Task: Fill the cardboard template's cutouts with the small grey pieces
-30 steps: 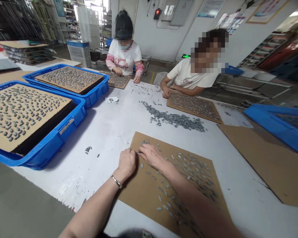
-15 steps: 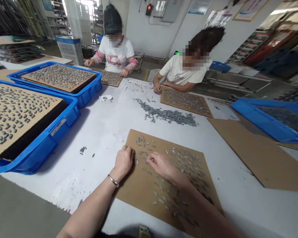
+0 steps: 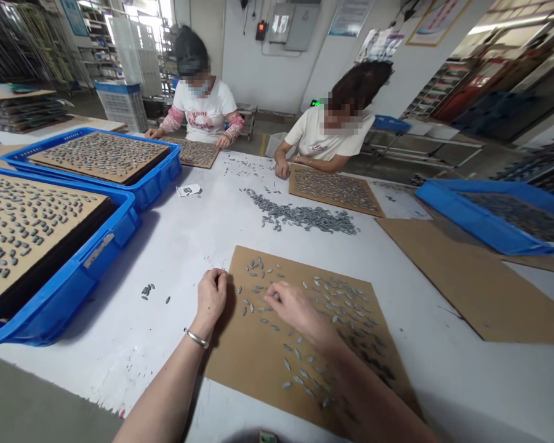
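Note:
A brown board lies in front of me, with many small grey leaf-shaped pieces spread over its right side and a looser group near its far left corner. My left hand, with a silver bangle on the wrist, is beside the board's left edge. Its fingers are curled together, and anything inside them is hidden. Over the middle of the board, my right hand has its thumb and fingertips pinched together. Whether a piece sits between those fingertips cannot be made out.
Beyond the board lies a heap of grey pieces on the white table. Blue trays with covered boards stand left; another blue tray is at right by bare brown boards. Two co-workers sit opposite with filled boards.
My left hand has drawn left from the board's edge onto the table side. My right hand stays over the board's middle, still pinched. The whole view has shifted slightly.

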Available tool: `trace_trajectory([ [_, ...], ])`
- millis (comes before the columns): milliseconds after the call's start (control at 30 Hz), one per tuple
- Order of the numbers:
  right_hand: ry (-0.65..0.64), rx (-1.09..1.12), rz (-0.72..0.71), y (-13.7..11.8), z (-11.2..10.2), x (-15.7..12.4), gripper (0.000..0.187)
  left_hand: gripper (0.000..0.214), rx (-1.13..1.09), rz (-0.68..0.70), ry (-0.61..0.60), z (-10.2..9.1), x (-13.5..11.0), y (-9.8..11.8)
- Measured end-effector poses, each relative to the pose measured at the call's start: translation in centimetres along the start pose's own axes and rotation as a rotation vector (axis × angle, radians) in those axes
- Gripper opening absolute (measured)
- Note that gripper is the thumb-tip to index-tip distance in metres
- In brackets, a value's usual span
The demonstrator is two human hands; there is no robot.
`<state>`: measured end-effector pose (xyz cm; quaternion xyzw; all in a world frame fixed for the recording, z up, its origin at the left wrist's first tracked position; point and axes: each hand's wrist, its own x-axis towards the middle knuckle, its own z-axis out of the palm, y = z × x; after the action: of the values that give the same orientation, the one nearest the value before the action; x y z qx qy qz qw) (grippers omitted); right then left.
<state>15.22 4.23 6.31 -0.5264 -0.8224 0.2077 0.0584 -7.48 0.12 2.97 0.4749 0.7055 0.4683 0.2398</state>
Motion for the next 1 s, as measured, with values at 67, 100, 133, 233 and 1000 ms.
trace_trajectory([
  [67, 0.098, 0.014, 0.038, 1.9, -1.9, 1.7, 0.022, 0.024, -0.023, -0.030, 0.031, 0.0, 0.2, -0.3],
  [100, 0.141, -0.005, 0.056, 2.8, -2.9, 2.7, 0.024, 0.025, -0.034, -0.048, 0.048, -0.1, 0.4, -0.4],
  [133, 0.156, -0.041, 0.068, 3.7, -3.9, 3.9, 0.023, 0.027, -0.046, -0.065, 0.066, -0.1, 0.5, -0.5],
  [233, 0.150, -0.086, 0.066, 4.8, -6.1, 7.4, 0.020, 0.029, -0.077, -0.097, 0.104, -0.2, 0.8, -0.7],
  [1000, 0.048, -0.043, 0.046, 4.6, -8.3, 7.5, 0.021, 0.029, -0.162, -0.163, 0.087, -0.6, 1.0, -0.4],
])
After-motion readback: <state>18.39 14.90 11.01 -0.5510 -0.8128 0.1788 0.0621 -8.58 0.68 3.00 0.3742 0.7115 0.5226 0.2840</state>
